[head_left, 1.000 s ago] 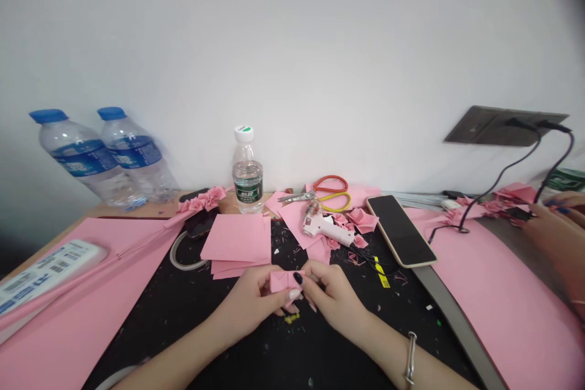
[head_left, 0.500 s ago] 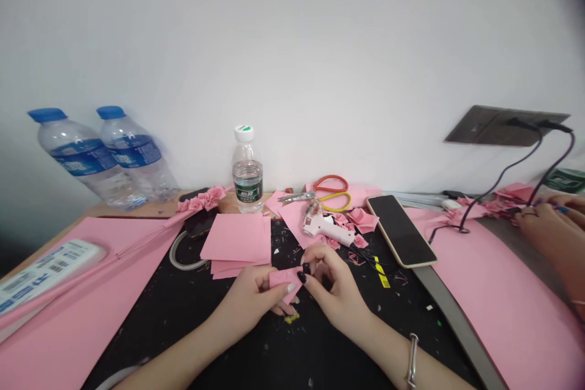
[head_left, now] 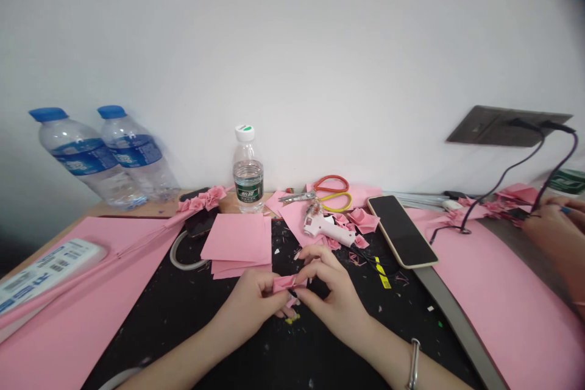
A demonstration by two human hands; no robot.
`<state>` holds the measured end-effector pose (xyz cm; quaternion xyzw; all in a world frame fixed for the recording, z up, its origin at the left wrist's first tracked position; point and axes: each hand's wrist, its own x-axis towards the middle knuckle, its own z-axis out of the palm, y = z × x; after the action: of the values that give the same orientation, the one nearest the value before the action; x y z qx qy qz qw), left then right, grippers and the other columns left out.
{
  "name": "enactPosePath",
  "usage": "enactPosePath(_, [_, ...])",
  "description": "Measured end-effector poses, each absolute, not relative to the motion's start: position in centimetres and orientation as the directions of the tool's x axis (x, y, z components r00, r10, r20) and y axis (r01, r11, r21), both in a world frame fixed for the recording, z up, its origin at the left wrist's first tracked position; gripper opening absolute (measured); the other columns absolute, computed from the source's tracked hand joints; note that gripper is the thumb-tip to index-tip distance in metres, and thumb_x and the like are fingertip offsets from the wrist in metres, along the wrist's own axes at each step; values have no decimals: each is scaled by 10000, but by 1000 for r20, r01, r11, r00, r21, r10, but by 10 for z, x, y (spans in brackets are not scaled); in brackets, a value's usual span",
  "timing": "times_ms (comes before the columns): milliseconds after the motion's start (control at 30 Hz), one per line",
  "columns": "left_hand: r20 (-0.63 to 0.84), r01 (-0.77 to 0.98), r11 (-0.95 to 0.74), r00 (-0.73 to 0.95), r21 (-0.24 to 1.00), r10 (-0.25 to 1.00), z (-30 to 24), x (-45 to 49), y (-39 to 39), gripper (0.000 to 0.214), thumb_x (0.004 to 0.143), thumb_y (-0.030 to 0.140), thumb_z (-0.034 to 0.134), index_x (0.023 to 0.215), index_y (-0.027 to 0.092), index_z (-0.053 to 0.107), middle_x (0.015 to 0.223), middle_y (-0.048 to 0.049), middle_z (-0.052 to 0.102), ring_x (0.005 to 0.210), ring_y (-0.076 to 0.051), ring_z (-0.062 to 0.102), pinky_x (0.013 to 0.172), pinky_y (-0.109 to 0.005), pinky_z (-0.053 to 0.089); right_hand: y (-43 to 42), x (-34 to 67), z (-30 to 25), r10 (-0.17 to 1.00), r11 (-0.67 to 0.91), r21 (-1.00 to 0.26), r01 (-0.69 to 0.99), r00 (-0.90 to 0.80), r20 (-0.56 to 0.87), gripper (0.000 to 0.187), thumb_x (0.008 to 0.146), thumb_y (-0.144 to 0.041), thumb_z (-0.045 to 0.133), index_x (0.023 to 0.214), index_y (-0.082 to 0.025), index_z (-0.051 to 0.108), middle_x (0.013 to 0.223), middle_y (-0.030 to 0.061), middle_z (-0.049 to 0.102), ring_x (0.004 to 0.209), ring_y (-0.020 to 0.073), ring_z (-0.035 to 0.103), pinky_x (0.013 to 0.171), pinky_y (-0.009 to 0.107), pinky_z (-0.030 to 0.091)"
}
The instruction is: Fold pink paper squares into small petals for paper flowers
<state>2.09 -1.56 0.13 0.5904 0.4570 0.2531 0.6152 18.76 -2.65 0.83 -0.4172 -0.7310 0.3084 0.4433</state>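
A small folded piece of pink paper [head_left: 284,283] is pinched between both hands above the black work surface [head_left: 219,341]. My left hand [head_left: 249,301] grips its left side with thumb and fingers, covering part of it. My right hand [head_left: 331,286] pinches the right edge between thumb and fingers; a dark thumbnail shows there. Behind my left hand lies a stack of pink paper squares [head_left: 237,237]. Beyond my right hand are a pale pink glue gun [head_left: 331,230] and several folded pink paper flowers [head_left: 364,220].
Scissors [head_left: 336,192], a phone [head_left: 402,231] and a water bottle [head_left: 248,180] stand or lie along the back. Two blue-capped bottles [head_left: 82,158] lean at the left. Black cables [head_left: 503,177] run from the wall socket [head_left: 498,125]. Another person's hands [head_left: 555,225] work at the right.
The pink paper has turned and now shows a narrower folded face. My right hand's fingers have shifted left over its edge. My left hand has stayed nearly in place.
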Motion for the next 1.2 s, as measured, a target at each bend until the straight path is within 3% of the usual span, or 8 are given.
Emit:
enactPosePath(200, [-272, 211, 188, 506, 959, 819, 4, 23, -18, 161, 714, 239, 585, 680, 111, 677, 611, -51, 720, 604, -196, 676, 595, -271, 519, -29, 183, 9, 932, 339, -893, 296, -236, 276, 160, 668, -35, 661, 665, -196, 657, 1046, 45, 560, 1002, 199, 526, 889, 321, 393])
enactPosePath(400, [-277, 222, 183, 539, 958, 796, 7, 25, -22, 231, 761, 280, 548, 680, 104, 674, 602, -65, 721, 582, -185, 676, 571, -249, 509, -30, 182, 10, 951, 252, -945, 206, -234, 203, 200, 729, -65, 618, 565, -165, 566, 955, 39, 585, 903, 172, 563, 801, 292, 431])
enactPosePath(567, [-301, 187, 236, 560, 954, 772, 5, 27, -23, 261, 764, 332, 561, 697, 102, 665, 595, -67, 710, 571, -173, 674, 543, -223, 494, -29, 183, 12, 939, 294, -929, 226, -248, 237, 162, 732, -77, 627, 606, -178, 609, 999, 44, 608, 953, 192, 557, 832, 317, 417])
enactPosePath(767, [-297, 146, 263, 590, 954, 751, 5, 26, -24, 204, 768, 263, 559, 694, 104, 663, 601, -50, 697, 563, -154, 674, 530, -195, 483, -28, 184, 14, 907, 378, -893, 243, -292, 304, 151, 703, -48, 631, 651, -189, 616, 1017, 50, 600, 975, 198, 550, 829, 310, 431])
enactPosePath(933, [-298, 118, 288, 611, 950, 733, 2, 24, -21, 201, 772, 260, 564, 707, 99, 665, 608, -56, 700, 581, -160, 683, 536, -195, 491, -27, 188, 11, 858, 480, -837, 262, -340, 386, 154, 784, -117, 581, 649, -191, 593, 999, 59, 611, 924, 187, 568, 791, 300, 444])
enactPosePath(1033, [-320, 98, 330, 601, 939, 733, 0, 23, -19, 220, 776, 284, 572, 726, 95, 673, 641, -70, 710, 583, -163, 687, 526, -195, 493, -27, 192, 12, 816, 546, -785, 291, -396, 421, 141, 830, -165, 529, 751, -207, 638, 1080, 66, 600, 957, 204, 553, 840, 332, 424])
enactPosePath(1200, [-335, 54, 377, 584, 925, 739, 3, 20, -16, 244, 733, 346, 644, 786, 110, 681, 708, -69, 721, 609, -161, 692, 521, -179, 490, -27, 198, 17, 790, 571, -767, 292, -448, 417, 295, 911, -287, 376, 894, -204, 660, 1180, 83, 551, 1029, 232, 517, 894, 369, 395])
